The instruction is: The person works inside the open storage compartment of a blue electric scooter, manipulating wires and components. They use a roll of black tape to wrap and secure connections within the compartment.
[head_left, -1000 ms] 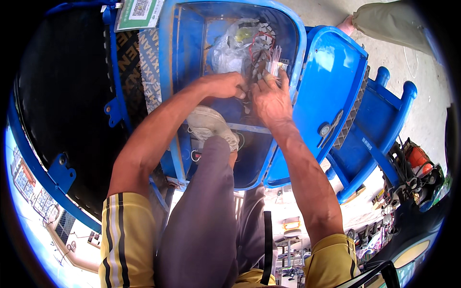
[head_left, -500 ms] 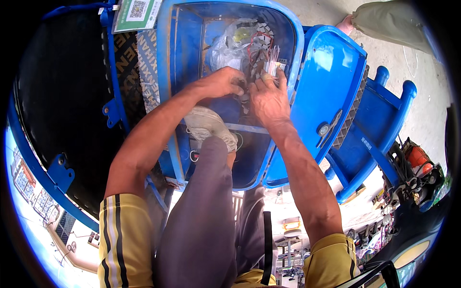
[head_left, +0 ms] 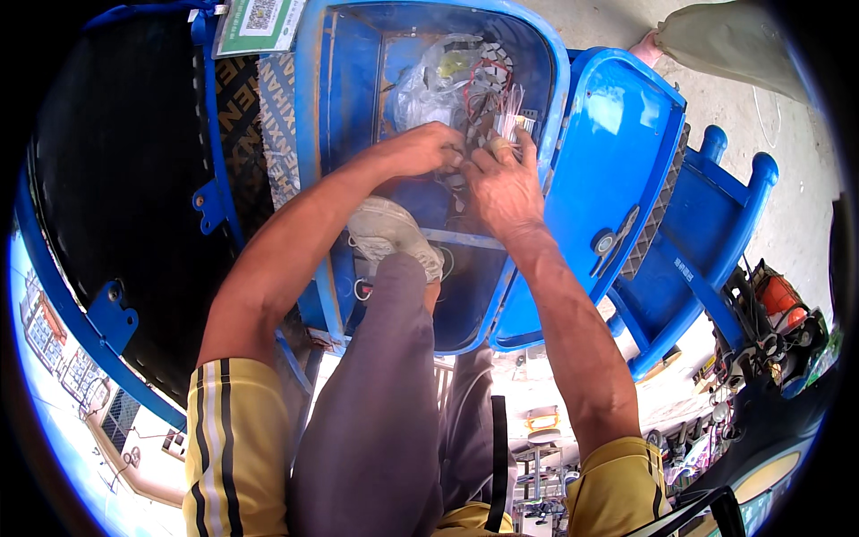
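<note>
Inside a blue metal box (head_left: 307, 116), both my hands work close together over a tangle of wires. My left hand (head_left: 428, 149) comes in from the left with its fingers curled in a pinch at the dark wires (head_left: 455, 181); what lies in the pinch is hidden. Just to the right, my right hand (head_left: 506, 186) is closed on the wiring, its fingertips against a bundle of thin pale wires (head_left: 512, 109) with white connectors. A crumpled clear plastic bag (head_left: 420, 100) lies beyond my left hand, beside red wires (head_left: 483, 76).
My shoe (head_left: 386, 228) rests in the box near a crossbar (head_left: 461, 238). The blue door (head_left: 582, 206) hangs open at the right, with a lock (head_left: 604, 242). Farther right is a blue tubular frame (head_left: 689, 233). Another person's sleeved arm or leg (head_left: 725, 45) shows at the top right.
My left hand has shifted slightly right, closer to my right hand, and its fingers have drawn together at the wires. My right hand stays nearly in place.
</note>
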`<state>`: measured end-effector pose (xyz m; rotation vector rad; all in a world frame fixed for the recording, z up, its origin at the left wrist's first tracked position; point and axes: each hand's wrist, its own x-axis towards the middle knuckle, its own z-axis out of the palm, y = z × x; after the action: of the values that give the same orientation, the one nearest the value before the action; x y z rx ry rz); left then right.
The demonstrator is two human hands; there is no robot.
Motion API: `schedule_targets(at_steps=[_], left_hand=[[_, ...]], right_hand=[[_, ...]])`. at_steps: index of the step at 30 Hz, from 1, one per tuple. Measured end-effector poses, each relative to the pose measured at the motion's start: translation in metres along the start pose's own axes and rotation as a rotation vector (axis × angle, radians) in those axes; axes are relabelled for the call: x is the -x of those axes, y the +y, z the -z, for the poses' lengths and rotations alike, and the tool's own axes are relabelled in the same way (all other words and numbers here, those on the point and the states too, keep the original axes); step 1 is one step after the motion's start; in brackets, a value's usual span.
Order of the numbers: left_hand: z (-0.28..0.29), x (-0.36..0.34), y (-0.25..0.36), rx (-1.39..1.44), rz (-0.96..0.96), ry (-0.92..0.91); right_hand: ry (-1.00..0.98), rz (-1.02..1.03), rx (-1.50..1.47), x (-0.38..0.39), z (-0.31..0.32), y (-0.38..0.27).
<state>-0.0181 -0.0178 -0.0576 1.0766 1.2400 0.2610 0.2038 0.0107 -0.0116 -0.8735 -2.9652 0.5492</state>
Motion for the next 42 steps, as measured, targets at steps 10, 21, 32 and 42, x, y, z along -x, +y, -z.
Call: schedule_targets(at_steps=[10, 21, 32, 42], left_hand=[[0.005, 0.001, 0.001, -0.138, 0.016, -0.001], [0.007, 0.014, 0.019, -0.250, 0.166, -0.128], [0.001, 0.012, 0.006, -0.104, 0.021, 0.005], [0.005, 0.011, 0.011, -0.080, 0.184, 0.048]], right_hand=[[0.047, -0.007, 0.029, -0.001, -0.002, 0.000], [0.045, -0.015, 0.034, -0.001, 0.000, -0.002], [0.016, -0.025, 0.069, -0.003, -0.001, -0.002], [0.049, -0.035, 0.035, -0.002, -0.002, -0.002]])
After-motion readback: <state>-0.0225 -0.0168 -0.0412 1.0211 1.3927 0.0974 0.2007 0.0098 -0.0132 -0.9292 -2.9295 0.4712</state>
